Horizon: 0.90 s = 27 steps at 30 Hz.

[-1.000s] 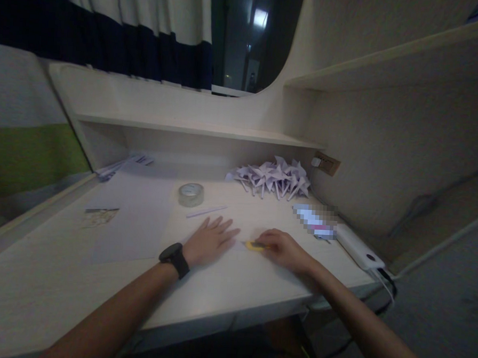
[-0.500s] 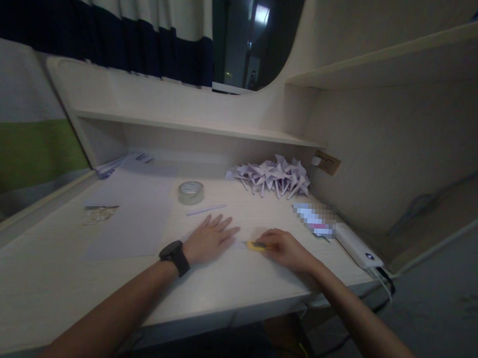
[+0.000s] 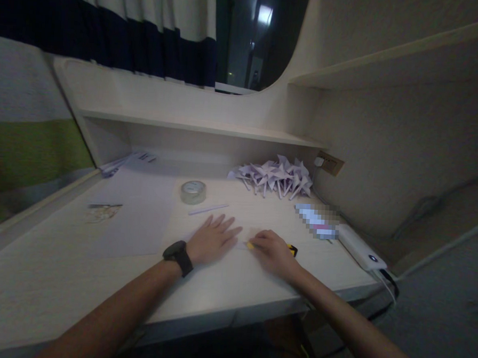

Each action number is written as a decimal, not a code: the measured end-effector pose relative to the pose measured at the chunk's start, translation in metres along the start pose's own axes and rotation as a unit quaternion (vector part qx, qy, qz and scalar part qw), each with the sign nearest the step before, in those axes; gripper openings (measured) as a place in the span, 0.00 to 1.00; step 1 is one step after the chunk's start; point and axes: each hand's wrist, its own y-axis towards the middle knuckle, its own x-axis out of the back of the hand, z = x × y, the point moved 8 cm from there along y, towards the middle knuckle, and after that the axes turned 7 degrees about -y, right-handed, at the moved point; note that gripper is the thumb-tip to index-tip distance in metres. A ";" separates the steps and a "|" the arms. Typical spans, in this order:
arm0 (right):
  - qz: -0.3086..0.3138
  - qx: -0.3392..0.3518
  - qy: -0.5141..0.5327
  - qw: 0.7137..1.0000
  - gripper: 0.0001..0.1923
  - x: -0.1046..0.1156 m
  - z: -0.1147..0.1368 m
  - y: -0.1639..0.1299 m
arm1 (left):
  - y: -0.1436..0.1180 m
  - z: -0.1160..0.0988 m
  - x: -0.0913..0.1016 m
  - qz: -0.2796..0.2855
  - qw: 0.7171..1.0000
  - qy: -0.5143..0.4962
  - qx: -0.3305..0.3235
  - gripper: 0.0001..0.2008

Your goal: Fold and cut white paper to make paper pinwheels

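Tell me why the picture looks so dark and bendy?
Head view: the room is dim, with one bright patch in the window; the wide lens curves the shelf edges; a blurred block hides something near the right hand.

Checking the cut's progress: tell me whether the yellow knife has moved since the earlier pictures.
Yes. The yellow knife, under the right hand, slid slightly nearer, toward the desk's front edge, judged against the still left hand and power bank.

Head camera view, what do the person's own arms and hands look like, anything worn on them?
Both forearms are bare, with no sleeves in view and no gloves. The left hand has a black wristwatch with a dark round face and black strap on its wrist. The right hand wears nothing that shows: no watch, band or ring can be made out in the dim light.
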 end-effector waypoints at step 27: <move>-0.029 -0.006 -0.036 0.999 0.09 0.003 0.006 -0.001 | -0.001 0.004 -0.005 0.009 1.000 0.010 0.006 0.26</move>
